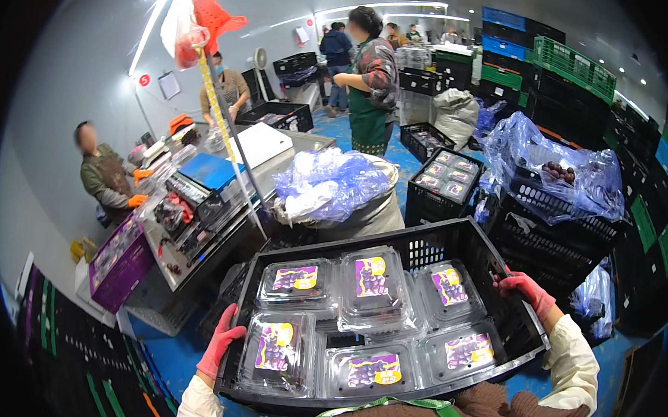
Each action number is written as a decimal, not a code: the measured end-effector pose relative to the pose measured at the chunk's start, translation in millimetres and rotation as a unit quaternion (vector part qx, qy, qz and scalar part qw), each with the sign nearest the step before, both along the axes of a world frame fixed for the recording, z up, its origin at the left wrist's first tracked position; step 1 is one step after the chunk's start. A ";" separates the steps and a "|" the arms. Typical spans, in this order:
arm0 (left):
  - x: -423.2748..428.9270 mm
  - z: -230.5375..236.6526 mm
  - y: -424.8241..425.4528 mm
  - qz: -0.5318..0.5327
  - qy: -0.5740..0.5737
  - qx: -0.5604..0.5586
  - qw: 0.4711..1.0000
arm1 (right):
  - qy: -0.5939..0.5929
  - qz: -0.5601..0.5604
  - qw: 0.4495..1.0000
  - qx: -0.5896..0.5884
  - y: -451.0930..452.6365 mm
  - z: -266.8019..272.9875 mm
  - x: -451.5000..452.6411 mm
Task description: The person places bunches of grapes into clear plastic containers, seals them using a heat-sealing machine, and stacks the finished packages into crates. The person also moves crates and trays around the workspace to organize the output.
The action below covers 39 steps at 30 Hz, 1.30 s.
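Between my hands is a black plastic crate (442,227), held in front of my body and tilted in view. My left hand (220,340), in a red glove, grips its left end wall. My right hand (528,291), gloved alike, is closed around the rim at the right end. Several clear plastic clamshell boxes (372,291) with purple and yellow grape labels lie inside. One in the back middle sits higher than its neighbours. Dark fruit shows faintly through the lids. A gap between the boxes shows the crate's slotted floor (345,340).
Ahead stand a sack topped with blue plastic film (332,186), a crate of labelled boxes (446,177) and a film-lined crate of grapes (559,172). Crates (569,68) are stacked high at right. A metal worktable (180,269) is left. A person in a green apron (370,92) stands ahead.
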State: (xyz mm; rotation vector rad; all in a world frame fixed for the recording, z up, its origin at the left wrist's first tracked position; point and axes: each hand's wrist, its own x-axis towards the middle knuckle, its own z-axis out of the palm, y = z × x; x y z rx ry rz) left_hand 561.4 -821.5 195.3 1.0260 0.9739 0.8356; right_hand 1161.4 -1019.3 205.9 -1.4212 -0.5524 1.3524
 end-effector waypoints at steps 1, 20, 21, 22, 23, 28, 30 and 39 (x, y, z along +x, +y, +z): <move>3.0 -1.2 17.8 -0.010 -0.013 -0.007 1.000 | -0.003 -0.007 1.000 -0.001 7.2 -1.9 -1.6; 54.9 15.1 215.5 -0.106 -0.199 -0.049 0.973 | -0.051 -0.149 0.987 0.041 61.1 60.6 -25.6; 58.5 16.0 224.8 -0.119 -0.188 -0.041 0.974 | -0.043 -0.147 0.987 0.046 60.1 59.6 -22.7; 67.0 19.9 227.5 -0.098 -0.168 -0.045 0.980 | -0.043 -0.156 0.986 0.039 59.8 59.1 -20.9; 70.4 19.0 234.3 -0.099 -0.167 -0.048 0.980 | -0.043 -0.165 0.985 0.032 60.3 59.4 -19.8; 82.4 12.6 272.3 -0.113 -0.161 -0.052 0.979 | 0.006 -0.161 0.986 0.051 72.6 59.1 -19.9; 91.1 16.2 277.1 -0.098 -0.169 -0.052 0.979 | 0.002 -0.168 0.984 0.063 78.0 61.8 -23.2; 113.9 6.6 318.1 -0.135 -0.147 -0.065 0.978 | -0.060 -0.183 0.980 0.053 103.8 51.6 -10.1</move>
